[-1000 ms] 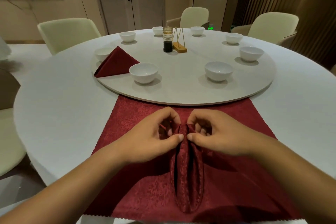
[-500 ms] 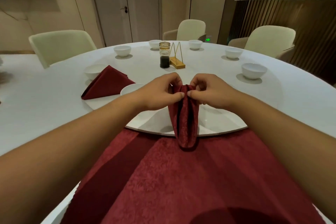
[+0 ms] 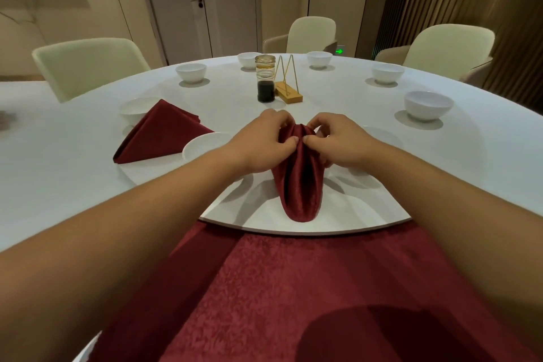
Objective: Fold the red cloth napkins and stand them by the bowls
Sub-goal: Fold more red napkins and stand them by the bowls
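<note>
Since half a second ago I have carried the pleated red cloth napkin [image 3: 299,182] forward. Its rounded lower end, which then hung past the rim over the flat cloth, now sits on the round white turntable [image 3: 367,226], at about 6 o'clock and just inside the rim. My left hand [image 3: 264,144] and right hand [image 3: 340,141] pinch the napkin's gathered top from either side, fingers curled round the folds and thumb tips nearly meeting at the front. The napkin stands almost upright. A white ceramic bowl [image 3: 202,147] sits at about 7 o'clock, partly hidden behind my left wrist, near the napkin but apart from it. At 8 o'clock a second red napkin folded into a triangle [image 3: 158,135] rests in front of another white bowl [image 3: 136,106]; I cannot tell whether they touch. More white bowls [image 3: 191,72] ring the turntable from 10 o'clock round to 4 o'clock. At the centre stand a glass jar of dark sauce [image 3: 266,79] and, just beside it, a wooden block with a gold wire frame [image 3: 289,95]. A large red patterned cloth [image 3: 293,288] lies spread flat on the round white table [image 3: 58,170] at 6 o'clock, its far edge tucked under the turntable.
</note>
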Motion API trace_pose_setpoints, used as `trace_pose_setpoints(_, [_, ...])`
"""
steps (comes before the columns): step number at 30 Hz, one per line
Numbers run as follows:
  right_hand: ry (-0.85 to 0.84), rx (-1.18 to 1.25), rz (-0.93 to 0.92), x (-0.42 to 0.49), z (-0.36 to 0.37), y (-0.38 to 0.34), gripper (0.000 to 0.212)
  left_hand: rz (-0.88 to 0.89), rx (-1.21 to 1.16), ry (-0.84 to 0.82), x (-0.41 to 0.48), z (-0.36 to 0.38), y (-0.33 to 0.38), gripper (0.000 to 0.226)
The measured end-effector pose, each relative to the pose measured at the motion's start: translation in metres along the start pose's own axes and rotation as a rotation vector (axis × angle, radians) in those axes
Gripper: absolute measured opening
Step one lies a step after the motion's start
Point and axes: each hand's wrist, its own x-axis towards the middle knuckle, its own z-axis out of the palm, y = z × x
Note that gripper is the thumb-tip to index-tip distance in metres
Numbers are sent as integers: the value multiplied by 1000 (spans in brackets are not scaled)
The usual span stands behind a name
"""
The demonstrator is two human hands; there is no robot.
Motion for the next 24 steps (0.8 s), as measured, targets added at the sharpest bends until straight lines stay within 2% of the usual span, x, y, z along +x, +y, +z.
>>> trace_pose_setpoints(3, [66,-1,11,-12,3,3,37,-33,64,40,-18,6,5,63])
trace_pose_setpoints(5, [136,-3,5,-28,6,6,40,-73,23,75,-37,11,9,71])
trace_pose_setpoints(7, [210,-58,-15,-50,12,12,29,-118,-62,98,-63,17,12,66])
trace_pose_setpoints(9, [237,-117,-55,-75,21,21,17,-125,-86,96,-90,26,11,48])
trace_pose_setpoints(11, [220,-191,-106,-101,31,30,16,-110,-24,75,-113,38,6,39])
trace_pose_setpoints(13, [189,-285,-146,-120,42,38,23,-43,51,61,-128,50,1,45])
trace_pose_setpoints(17, [102,-385,-189,-139,58,42,52,58,146,0,-141,71,2,63])
trace_pose_setpoints(21, [63,-440,-238,-141,70,43,64,83,288,-81,-140,77,7,69])
trace_pose_setpoints(24, [59,-403,-222,-138,73,44,67,69,304,-116,-138,77,10,69])
